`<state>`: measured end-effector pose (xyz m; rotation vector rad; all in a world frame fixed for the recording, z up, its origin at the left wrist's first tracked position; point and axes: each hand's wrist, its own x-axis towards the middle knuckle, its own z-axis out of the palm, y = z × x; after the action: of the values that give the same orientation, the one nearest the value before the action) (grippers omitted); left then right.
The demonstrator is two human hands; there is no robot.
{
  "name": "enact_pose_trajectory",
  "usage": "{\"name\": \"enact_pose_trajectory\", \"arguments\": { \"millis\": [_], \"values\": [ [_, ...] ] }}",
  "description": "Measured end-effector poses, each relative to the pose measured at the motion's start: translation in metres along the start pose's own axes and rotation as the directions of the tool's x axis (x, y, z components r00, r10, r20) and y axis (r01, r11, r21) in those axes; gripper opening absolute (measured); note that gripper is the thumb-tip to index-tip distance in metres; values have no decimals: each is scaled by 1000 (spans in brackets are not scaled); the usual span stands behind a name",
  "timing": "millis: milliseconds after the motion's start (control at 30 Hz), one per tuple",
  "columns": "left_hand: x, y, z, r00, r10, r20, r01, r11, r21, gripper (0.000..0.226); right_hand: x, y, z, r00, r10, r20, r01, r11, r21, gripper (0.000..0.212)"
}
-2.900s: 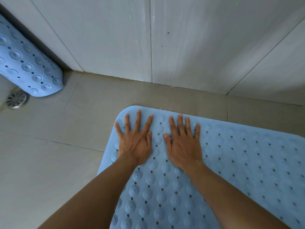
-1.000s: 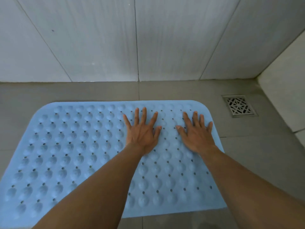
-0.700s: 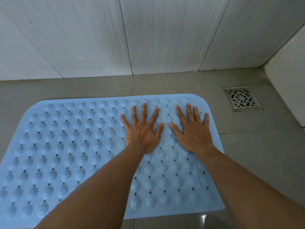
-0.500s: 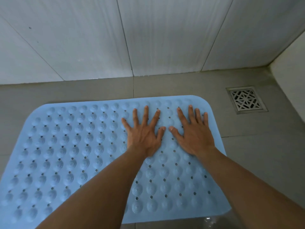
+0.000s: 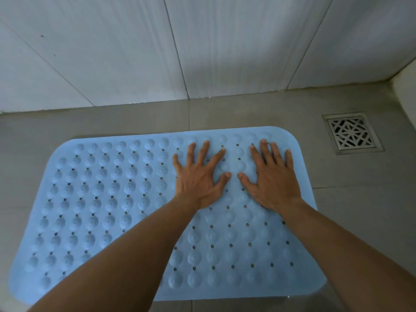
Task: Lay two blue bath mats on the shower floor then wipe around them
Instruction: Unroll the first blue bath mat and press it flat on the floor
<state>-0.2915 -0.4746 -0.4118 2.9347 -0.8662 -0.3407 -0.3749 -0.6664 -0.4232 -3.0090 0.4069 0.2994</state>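
A light blue bath mat [image 5: 108,199] with raised bumps and small holes lies flat on the grey tiled shower floor [image 5: 360,210]. My left hand [image 5: 199,176] presses flat on the mat's far right part, fingers spread. My right hand [image 5: 273,176] presses flat beside it, close to the mat's far right corner, fingers straight. Both forearms stretch over the mat's near part. Only this one mat is in view.
A square metal floor drain [image 5: 351,133] sits in the floor just right of the mat's far corner. White tiled walls [image 5: 202,46] rise behind the mat and at the right edge. Bare floor runs between the mat and the back wall.
Since 2.9 s ago both hands have shifted from the mat's left end to its right end. Over the last second they stayed flat there, drawing slightly closer together.
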Motion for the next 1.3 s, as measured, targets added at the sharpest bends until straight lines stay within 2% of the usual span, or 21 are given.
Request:
{"name": "enact_pose_trajectory", "arguments": {
  "millis": [167, 400, 633, 833, 933, 1033, 1167, 1300],
  "values": [
    [4, -3, 6, 1000, -21, -2, 21, 1000, 5, 70, 11, -6, -9, 1000, 5, -11, -5, 1000, -26, 88],
    [4, -4, 7, 999, -33, -14, 33, 999, 12, 71, 14, -1, -1, 1000, -29, 12, 28, 999, 44, 89],
    [4, -3, 1, 997, -29, 67, 28, 1000, 10, 70, 15, 1, -6, 997, -27, 77, 23, 998, 52, 83],
    [9, -9, -13, 972, -10, 233, 20, 999, -40, 66, 18, 2, -15, 981, -28, 194, 14, 997, 75, 79],
    [5, -14, -23, 963, 5, 270, 17, 997, -77, 67, 12, -4, -19, 968, 21, 251, -40, 997, 71, 78],
    [-11, -35, -26, 982, 21, 187, 9, 987, -158, 66, 2, -23, -24, 970, 74, 233, -93, 993, 73, 75],
    [-63, -73, -18, 999, 33, 41, -25, 983, -182, 62, -22, -72, -24, 984, 9, 178, -30, 993, 115, 75],
    [-120, -125, -11, 998, -67, -12, 65, 985, -159, 68, -48, -143, -19, 989, -71, 131, 55, 991, 122, 75]
  ]
}}
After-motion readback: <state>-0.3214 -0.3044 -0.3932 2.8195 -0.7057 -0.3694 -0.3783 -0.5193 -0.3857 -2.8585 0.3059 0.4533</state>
